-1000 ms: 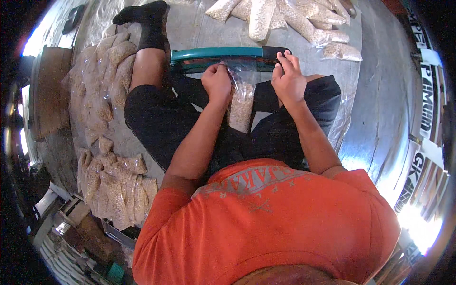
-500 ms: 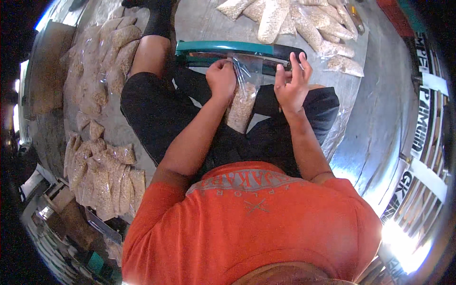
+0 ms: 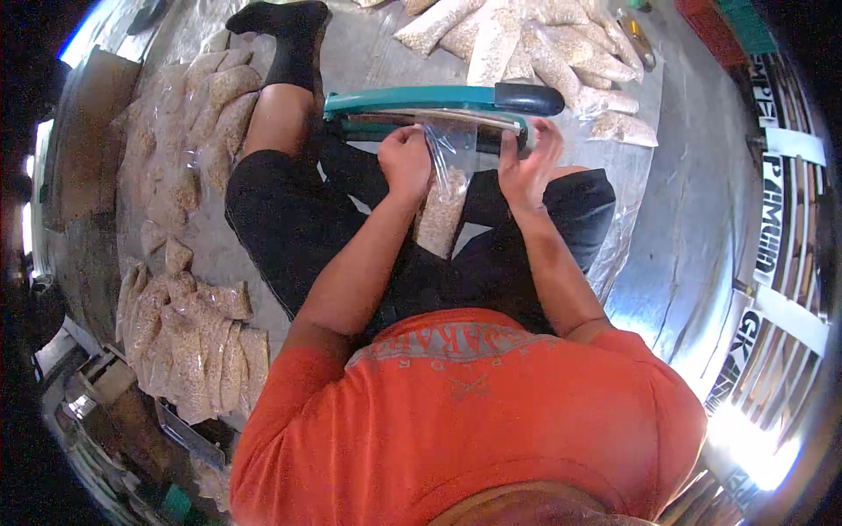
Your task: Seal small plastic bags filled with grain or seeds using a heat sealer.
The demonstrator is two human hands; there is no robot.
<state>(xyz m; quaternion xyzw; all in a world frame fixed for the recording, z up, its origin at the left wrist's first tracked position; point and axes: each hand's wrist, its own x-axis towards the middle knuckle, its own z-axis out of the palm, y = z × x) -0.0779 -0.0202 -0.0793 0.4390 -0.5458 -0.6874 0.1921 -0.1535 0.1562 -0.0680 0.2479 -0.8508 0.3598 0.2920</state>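
Observation:
My left hand (image 3: pixel 406 161) is closed on the upper left edge of a clear plastic bag (image 3: pixel 443 215). Pale, grain-like pieces fill its lower part, and it hangs upright between my bent legs. Its flat upper end lies at a teal hand-lever bag sealer (image 3: pixel 412 99), whose lever is raised and ends in a black handle (image 3: pixel 530 99). My right hand (image 3: pixel 529 168) is open with fingers apart, just below that handle and near the right end of the sealer's base. Nothing shows in it.
Filled bags (image 3: pixel 197 337) lie heaped at my left, with more filled bags (image 3: pixel 193 131) beyond them. Another heap of bags (image 3: pixel 535 53) lies ahead on a plastic sheet. A red crate (image 3: pixel 710 31) stands far right, and a slatted, lettered panel (image 3: pixel 781 237) is at the right.
My right hand has moved down from the black handle, and its fingers no longer overlap it. My left hand stays on the bag. The view has shifted slightly.

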